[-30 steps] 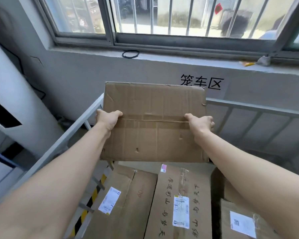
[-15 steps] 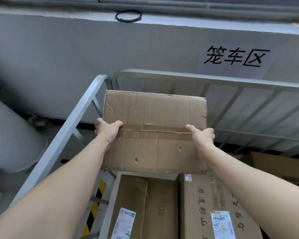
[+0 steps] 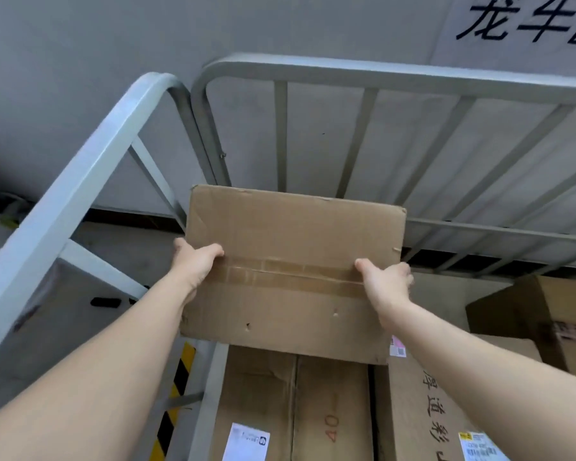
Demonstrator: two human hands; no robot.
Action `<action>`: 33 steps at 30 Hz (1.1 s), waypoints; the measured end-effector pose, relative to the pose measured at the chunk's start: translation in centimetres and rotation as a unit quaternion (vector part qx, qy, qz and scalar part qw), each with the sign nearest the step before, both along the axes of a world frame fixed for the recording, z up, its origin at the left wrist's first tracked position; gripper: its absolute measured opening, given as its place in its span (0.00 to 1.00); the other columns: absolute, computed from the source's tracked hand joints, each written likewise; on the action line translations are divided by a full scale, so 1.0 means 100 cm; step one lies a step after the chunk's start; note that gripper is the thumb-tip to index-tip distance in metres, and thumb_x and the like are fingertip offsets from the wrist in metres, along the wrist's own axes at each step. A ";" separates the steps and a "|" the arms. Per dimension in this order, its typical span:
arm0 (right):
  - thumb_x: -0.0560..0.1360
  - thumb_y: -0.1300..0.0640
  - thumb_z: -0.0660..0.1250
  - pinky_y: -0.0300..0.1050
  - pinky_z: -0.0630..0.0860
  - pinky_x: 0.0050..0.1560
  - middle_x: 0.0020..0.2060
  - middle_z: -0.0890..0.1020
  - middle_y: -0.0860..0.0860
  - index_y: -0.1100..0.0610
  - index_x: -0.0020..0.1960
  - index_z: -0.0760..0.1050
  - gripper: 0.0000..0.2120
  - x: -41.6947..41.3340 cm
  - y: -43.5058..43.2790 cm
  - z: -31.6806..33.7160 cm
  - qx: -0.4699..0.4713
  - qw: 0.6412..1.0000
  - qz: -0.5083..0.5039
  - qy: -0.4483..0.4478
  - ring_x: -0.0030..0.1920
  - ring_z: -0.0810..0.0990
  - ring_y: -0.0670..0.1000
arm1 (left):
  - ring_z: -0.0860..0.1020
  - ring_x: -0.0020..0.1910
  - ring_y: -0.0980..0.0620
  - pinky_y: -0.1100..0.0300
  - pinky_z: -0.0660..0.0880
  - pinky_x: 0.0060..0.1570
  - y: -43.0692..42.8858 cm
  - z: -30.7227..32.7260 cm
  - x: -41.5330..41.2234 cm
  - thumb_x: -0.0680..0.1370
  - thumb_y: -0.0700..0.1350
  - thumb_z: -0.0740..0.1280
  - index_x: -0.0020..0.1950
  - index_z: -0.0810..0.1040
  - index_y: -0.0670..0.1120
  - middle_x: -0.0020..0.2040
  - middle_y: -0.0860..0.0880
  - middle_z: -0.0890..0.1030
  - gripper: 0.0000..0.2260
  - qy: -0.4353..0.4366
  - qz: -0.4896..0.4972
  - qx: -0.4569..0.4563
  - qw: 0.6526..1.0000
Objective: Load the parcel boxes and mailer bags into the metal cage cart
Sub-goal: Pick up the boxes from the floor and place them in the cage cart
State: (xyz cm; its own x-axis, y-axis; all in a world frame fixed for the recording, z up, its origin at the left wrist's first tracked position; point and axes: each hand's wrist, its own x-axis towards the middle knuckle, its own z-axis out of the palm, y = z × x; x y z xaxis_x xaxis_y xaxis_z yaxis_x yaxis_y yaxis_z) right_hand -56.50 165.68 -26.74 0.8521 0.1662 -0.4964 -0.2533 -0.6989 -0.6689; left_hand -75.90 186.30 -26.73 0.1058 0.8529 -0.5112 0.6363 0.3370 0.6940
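Grips the brown box [image 3: 290,247] at both ends with left hand [image 3: 196,266] and right hand [image 3: 387,283], thumbs on top. Holds it longways left to right, inside the cage cart [image 3: 379,73].

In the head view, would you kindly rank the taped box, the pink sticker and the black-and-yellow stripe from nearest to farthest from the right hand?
1. Taped box: held by the right hand at its right edge.
2. Pink sticker: just below that hand, on a loaded box.
3. Black-and-yellow stripe: low on the far left.
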 end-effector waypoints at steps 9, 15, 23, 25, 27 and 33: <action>0.76 0.42 0.64 0.54 0.65 0.65 0.72 0.62 0.58 0.62 0.73 0.56 0.36 -0.020 -0.027 -0.050 -0.047 0.998 0.035 0.027 0.68 0.67 0.62 | 0.71 0.51 0.44 0.53 0.68 0.50 -0.026 -0.051 -0.014 0.75 0.44 0.66 0.60 0.60 0.42 0.55 0.44 0.71 0.20 0.028 0.008 -0.047 0.998; 0.76 0.47 0.66 0.53 0.71 0.62 0.67 0.71 0.57 0.59 0.70 0.63 0.29 0.010 -0.017 -0.078 -0.026 0.996 0.020 0.079 0.64 0.72 0.60 | 0.69 0.66 0.40 0.50 0.66 0.63 -0.015 -0.071 0.005 0.77 0.47 0.68 0.73 0.53 0.41 0.71 0.40 0.66 0.32 0.025 -0.014 -0.024 0.999; 0.79 0.51 0.64 0.48 0.65 0.62 0.69 0.70 0.53 0.57 0.74 0.59 0.28 0.033 -0.012 -0.127 0.030 0.988 0.011 0.154 0.68 0.69 0.57 | 0.69 0.67 0.39 0.43 0.67 0.68 -0.009 -0.131 0.020 0.73 0.44 0.70 0.76 0.56 0.47 0.71 0.42 0.67 0.35 0.034 -0.042 -0.024 0.998; 0.79 0.51 0.64 0.47 0.64 0.61 0.70 0.69 0.53 0.56 0.75 0.57 0.28 0.036 -0.013 -0.141 0.027 0.987 0.015 0.157 0.69 0.68 0.57 | 0.70 0.65 0.39 0.43 0.68 0.66 -0.009 -0.147 0.023 0.72 0.44 0.71 0.74 0.59 0.46 0.69 0.42 0.69 0.34 0.038 -0.049 -0.029 0.998; 0.79 0.51 0.64 0.48 0.64 0.64 0.71 0.67 0.54 0.56 0.76 0.55 0.30 0.035 -0.013 -0.152 0.018 0.987 0.023 0.157 0.70 0.67 0.57 | 0.71 0.64 0.39 0.46 0.69 0.65 -0.009 -0.157 0.025 0.71 0.42 0.71 0.72 0.62 0.45 0.68 0.42 0.71 0.32 0.037 -0.050 -0.031 0.998; 0.79 0.51 0.63 0.50 0.62 0.69 0.74 0.61 0.55 0.59 0.76 0.51 0.33 0.024 -0.014 -0.165 -0.025 0.986 0.059 0.151 0.72 0.63 0.59 | 0.72 0.63 0.41 0.57 0.68 0.54 -0.021 -0.169 0.019 0.75 0.36 0.68 0.71 0.66 0.43 0.66 0.42 0.72 0.25 0.039 -0.066 -0.056 0.996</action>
State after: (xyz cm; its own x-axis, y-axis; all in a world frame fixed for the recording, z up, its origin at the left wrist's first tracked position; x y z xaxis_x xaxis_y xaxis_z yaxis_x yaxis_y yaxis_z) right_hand -54.13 164.29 -43.25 0.6404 0.2250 -0.7343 -0.3501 -0.7654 -0.5400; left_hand -74.00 184.19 -43.60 0.1693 0.7719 -0.6128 0.7300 0.3195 0.6041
